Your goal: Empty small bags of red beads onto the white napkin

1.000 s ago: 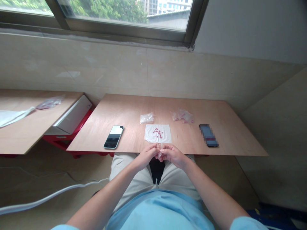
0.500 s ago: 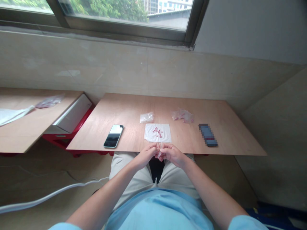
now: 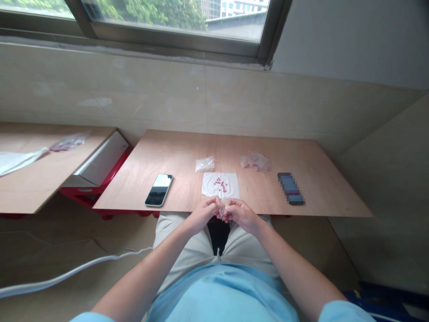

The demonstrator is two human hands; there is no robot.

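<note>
Between my two hands is a small clear plastic bag [image 3: 223, 208], pinched at its sides near the table's front edge. My left hand [image 3: 208, 211] has its fingers closed on the bag's left side. On the right side, my right hand [image 3: 240, 213] grips it the same way. Whether anything is inside the bag is too small to make out. Just beyond my fingers lies a white cloth or tissue [image 3: 208, 188], with several small red pieces [image 3: 221, 184] scattered over its middle.
A flat pack of clear bags [image 3: 204, 164] lies behind the cloth. To its right are clear bags with red pieces [image 3: 255, 161]. A phone [image 3: 159, 191] rests at left, a dark pixelated device [image 3: 291, 188] at right. Another table [image 3: 20, 192] stands at far left.
My hands have shifted slightly, and the bag between them shows more widely now than before. The things on the table have stayed in place.
</note>
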